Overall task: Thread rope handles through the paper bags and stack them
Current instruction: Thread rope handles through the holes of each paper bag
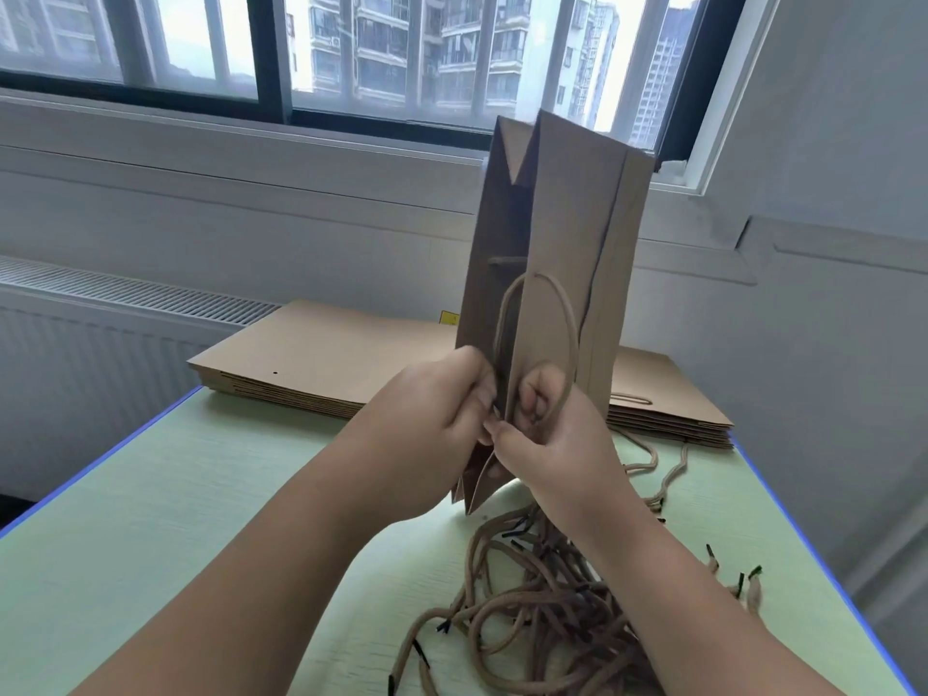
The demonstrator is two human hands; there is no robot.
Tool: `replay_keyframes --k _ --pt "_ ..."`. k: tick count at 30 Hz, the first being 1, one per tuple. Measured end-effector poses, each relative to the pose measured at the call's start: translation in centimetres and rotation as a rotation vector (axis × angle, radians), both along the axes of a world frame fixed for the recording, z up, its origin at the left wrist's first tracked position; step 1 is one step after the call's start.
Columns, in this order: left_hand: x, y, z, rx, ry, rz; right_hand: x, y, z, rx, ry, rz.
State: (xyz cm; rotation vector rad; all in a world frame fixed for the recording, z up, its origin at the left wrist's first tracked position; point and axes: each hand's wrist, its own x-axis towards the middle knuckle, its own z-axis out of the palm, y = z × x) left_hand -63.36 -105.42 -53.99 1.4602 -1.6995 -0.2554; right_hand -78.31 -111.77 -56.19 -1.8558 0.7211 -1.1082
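Head view: a pale green table (201, 494) with a blue edge fills the lower frame, set against a white wall under a window (401, 57).

Beyond the grip, at the far edge of the table, two flat stacks of brown paper bags are seen. The left stack (311, 359) lies behind and to the left of the hands, with a punched hole visible in its top sheet. The right stack (668, 409) lies behind and to the right of the hands; a rope loop shows on its top bag.

One paper bag (567, 243) is held upright between the two hands, above the table surface, its open mouth pointing down toward the wearer and its folded base pointing up toward the window. A rope handle (572, 324) forms a loop on the near panel, just above the grip (a second short stretch of rope is visible on the inner panel, further up).

Below and to the right of the grip, a tangled pile of loose ropes (542, 605) with black tips lies on the table, partly hidden under the right forearm.

The left hand (442, 419) is closed on the left panel near the mouth of the bag, fingers pinching its edge. The right hand (552, 434) is closed on the right panel, thumb pressed at the base of the rope loop. The fingertips of both hands meet at the bag's edge.
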Motion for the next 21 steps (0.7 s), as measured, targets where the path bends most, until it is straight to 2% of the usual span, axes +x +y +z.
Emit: replay_keyframes --k 3,9,21 --pt "-0.1 0.0 0.1 -0.034 0.088 -0.023 -0.1 -0.2 -0.4 0.04 -0.01 -0.004" --pt "-0.4 0.2 -0.1 0.013 -0.004 -0.068 -0.1 -0.3 -0.5 0.015 0.037 -0.047" --pt "-1.2 -0.1 0.3 -0.397 0.236 0.198 0.8 0.2 -1.1 -0.05 0.112 -0.031"
